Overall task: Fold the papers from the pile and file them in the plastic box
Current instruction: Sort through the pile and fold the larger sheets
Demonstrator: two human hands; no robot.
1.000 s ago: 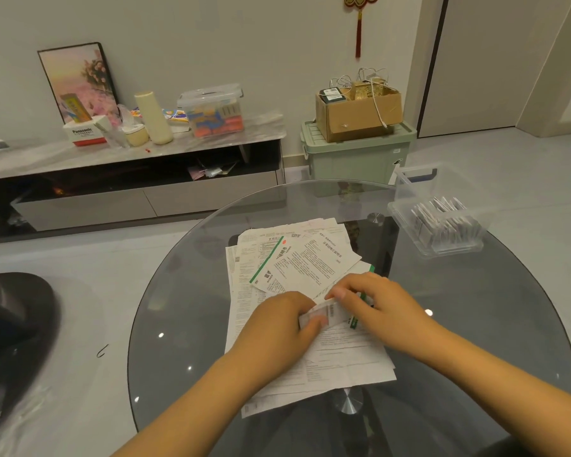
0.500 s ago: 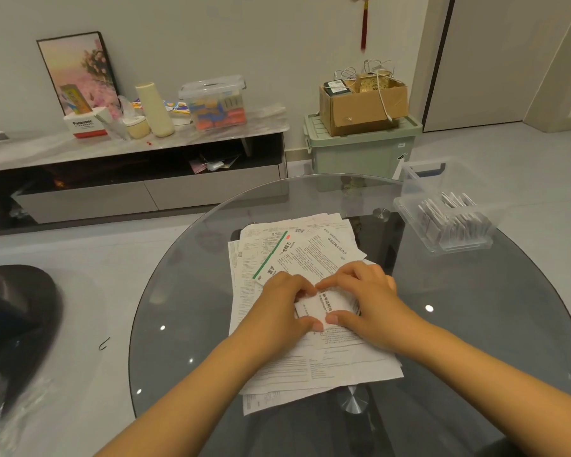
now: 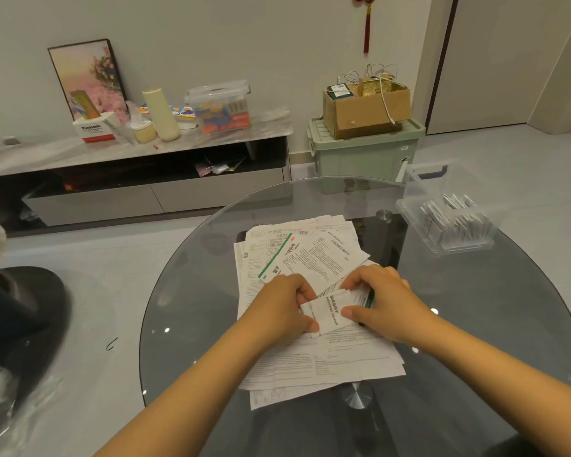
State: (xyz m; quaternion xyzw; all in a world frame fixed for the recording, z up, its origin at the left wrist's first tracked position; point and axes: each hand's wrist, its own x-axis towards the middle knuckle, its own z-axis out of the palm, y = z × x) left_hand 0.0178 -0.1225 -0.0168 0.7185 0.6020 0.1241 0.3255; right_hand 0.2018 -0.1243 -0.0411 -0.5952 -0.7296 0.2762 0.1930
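Head view: left hand (image 3: 279, 306) and right hand (image 3: 381, 300) pinch folded paper (image 3: 332, 310) above pile (image 3: 310, 357).

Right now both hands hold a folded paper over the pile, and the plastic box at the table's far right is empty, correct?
Not quite. The head view shows the plastic box already holds folded papers. The rest stands: left hand and right hand hold the folded paper over the pile.
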